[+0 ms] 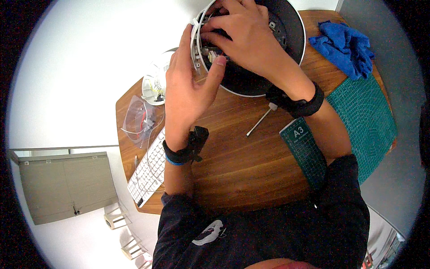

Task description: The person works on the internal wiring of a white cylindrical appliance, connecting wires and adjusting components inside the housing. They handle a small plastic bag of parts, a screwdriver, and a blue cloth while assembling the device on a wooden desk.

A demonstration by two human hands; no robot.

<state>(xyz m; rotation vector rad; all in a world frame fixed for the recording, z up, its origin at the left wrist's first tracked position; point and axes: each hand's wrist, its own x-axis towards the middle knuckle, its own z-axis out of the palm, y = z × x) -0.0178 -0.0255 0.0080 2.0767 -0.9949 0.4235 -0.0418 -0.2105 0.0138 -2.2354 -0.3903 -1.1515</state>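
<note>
At the far edge of the table, a round black housing [293,42] with a white rim stands tilted, its hollow inside facing me. My left hand [190,87] holds the housing's left edge, with fingers along the outside and the thumb over the inner side. Wires and a small pale connector [212,56] show beside that thumb. Reaching across the opening, my right hand [251,45] has its fingers bent in among the parts at the left inner wall. Whatever its fingertips pinch is hidden. A thin pale rod [260,120], perhaps a screwdriver, lies below my right wrist.
Left of my hands are a white round part [153,88], a clear plastic bag [133,117] with wires and a white keyboard [150,167] under a loose cable. To the right lie a crumpled blue cloth [345,50] and a green cutting mat [369,121]. A wall borders the table's right side.
</note>
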